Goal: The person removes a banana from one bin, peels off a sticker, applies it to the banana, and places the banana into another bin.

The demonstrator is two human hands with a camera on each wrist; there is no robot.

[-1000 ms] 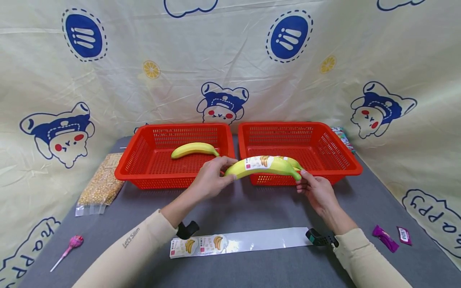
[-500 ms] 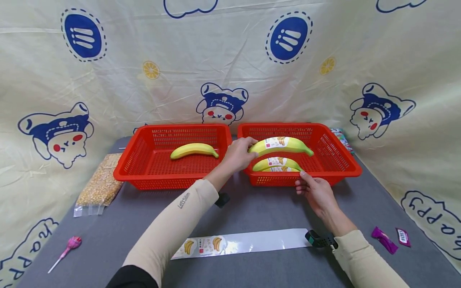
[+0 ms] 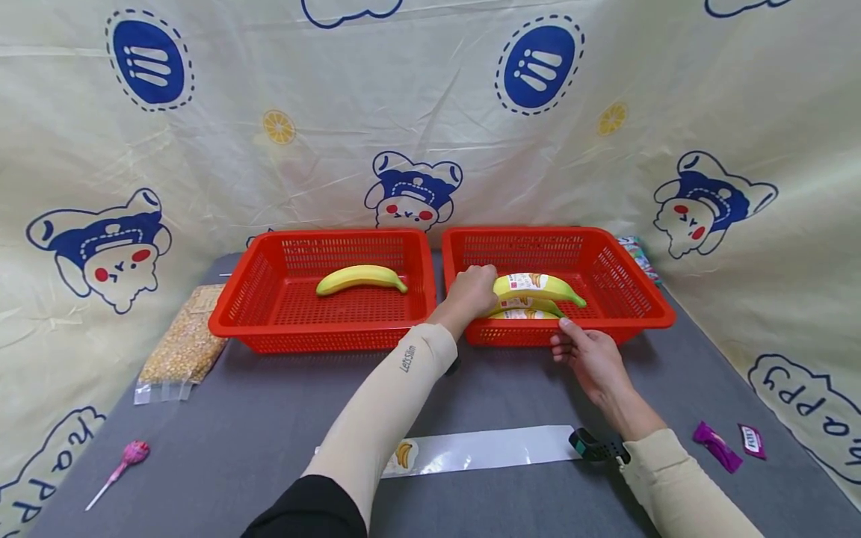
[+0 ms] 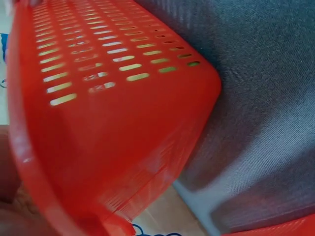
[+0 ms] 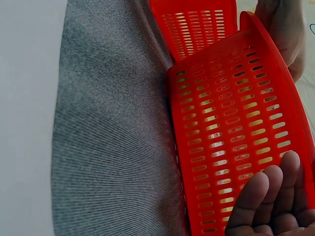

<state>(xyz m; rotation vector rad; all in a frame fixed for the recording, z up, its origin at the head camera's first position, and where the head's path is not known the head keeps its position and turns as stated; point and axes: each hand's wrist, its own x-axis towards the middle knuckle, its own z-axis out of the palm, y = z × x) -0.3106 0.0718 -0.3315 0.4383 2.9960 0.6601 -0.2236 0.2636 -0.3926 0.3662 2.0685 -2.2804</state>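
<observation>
Lowering: my left hand (image 3: 471, 293) grips the labelled banana (image 3: 538, 286) by its stalk end, fingers curled round it, just above the floor of the right basket (image 3: 642, 317).
Landmark: I place everything against that right basket.
Banana position: inside the basket, over its front half, resting on or just above two other labelled bananas (image 3: 526, 307); I cannot tell whether it touches them yet.
Right hand: my right hand (image 3: 587, 360) sits at the basket's front wall, fingers nearly straight, fingertips at the rim, holding nothing.
Doing it well: I judge it best to keep the banana level and lay it alongside the pair rather than across them, letting go only once it is borne from below, so it does not roll against the wall.
Steadying: I think a light press on the rim is enough; a harder push could slide the basket back.
Left basket: just left of the right basket, nearly touching, with one unlabelled banana (image 3: 362, 278) in it.
Label strip: a clear strip (image 3: 498, 449) lies on the grey table (image 3: 222, 418), well in front of the basket.
Head view: only this one shows the bananas and both hands together.
Left wrist view: only red slotted wall (image 4: 108, 123) and table cloth, no banana.
Right wrist view: basket wall (image 5: 231, 137) from outside, with my right fingertips (image 5: 268, 196) close against it, a nearness the head view leaves unclear.
</observation>
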